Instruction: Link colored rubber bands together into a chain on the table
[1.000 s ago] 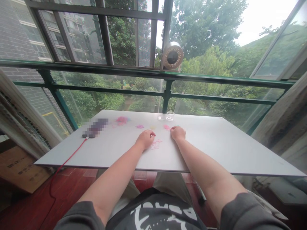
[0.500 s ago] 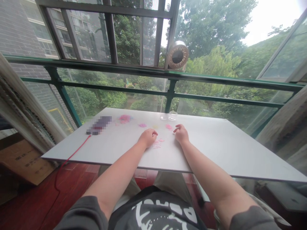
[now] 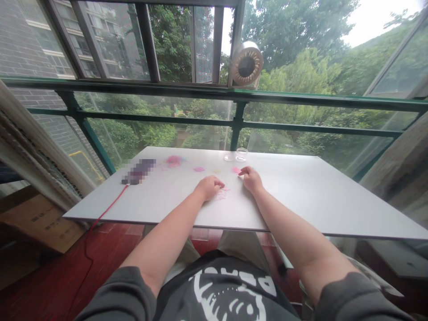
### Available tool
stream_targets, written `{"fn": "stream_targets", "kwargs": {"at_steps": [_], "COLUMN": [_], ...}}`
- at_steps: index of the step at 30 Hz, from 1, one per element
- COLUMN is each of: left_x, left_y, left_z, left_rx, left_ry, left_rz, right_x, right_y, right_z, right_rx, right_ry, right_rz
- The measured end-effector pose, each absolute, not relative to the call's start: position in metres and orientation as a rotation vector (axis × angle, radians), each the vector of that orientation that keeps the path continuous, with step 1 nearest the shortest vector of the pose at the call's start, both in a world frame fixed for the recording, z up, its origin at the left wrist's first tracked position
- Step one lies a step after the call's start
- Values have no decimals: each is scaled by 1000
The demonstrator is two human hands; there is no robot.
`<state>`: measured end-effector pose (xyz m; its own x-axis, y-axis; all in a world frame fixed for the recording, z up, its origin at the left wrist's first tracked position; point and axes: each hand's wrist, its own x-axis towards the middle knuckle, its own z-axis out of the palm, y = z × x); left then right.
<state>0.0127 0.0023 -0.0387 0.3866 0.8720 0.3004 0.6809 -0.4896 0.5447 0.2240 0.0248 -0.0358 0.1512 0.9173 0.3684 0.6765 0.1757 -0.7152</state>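
- Head view: the left hand (image 3: pixel 210 187) hovered or rested low over the white table (image 3: pixel 307 196), its fingertips at the upper edge of the loose pink pieces (image 3: pixel 221 194); whether they pinched one was too small to tell.
- The right hand (image 3: pixel 253 179) had its fingertips just beside the small pink pile (image 3: pixel 236 170); whether these fingers were empty or gripping a piece could not be told.
- Beyond the left fingertips sat the yellow pile (image 3: pixel 216 170), with the purple pile (image 3: pixel 199 169) farther left and the larger pink heap (image 3: pixel 173 161) past that. The gaps probably stopped the colours mixing.
- The clear containers (image 3: pixel 241 154) stood beyond the right fingertips, likely set back to leave elbow room.
- The loose pieces lay spread nearest the body, presumably so single ones could be picked out easily.
- Both forearms reached forward, converging over the near edge; the hands were palm-inward and apart, fingers curled, the left index finger pointing toward the right hand.
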Motion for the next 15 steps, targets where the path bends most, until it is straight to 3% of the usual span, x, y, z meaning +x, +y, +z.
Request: {"fn": "stream_targets", "kwargs": {"at_steps": [9, 15], "left_x": [10, 11], "left_y": [7, -1], "left_z": [-42, -37], "left_rx": [2112, 2142], "left_ry": [1367, 1304], "left_rz": [896, 884], "right_x": [206, 200], "right_y": [-13, -14], "right_z": [-30, -30], "right_rx": [-1283, -1260], "right_ry": [-2114, -2174], "right_rz": [360, 327]}}
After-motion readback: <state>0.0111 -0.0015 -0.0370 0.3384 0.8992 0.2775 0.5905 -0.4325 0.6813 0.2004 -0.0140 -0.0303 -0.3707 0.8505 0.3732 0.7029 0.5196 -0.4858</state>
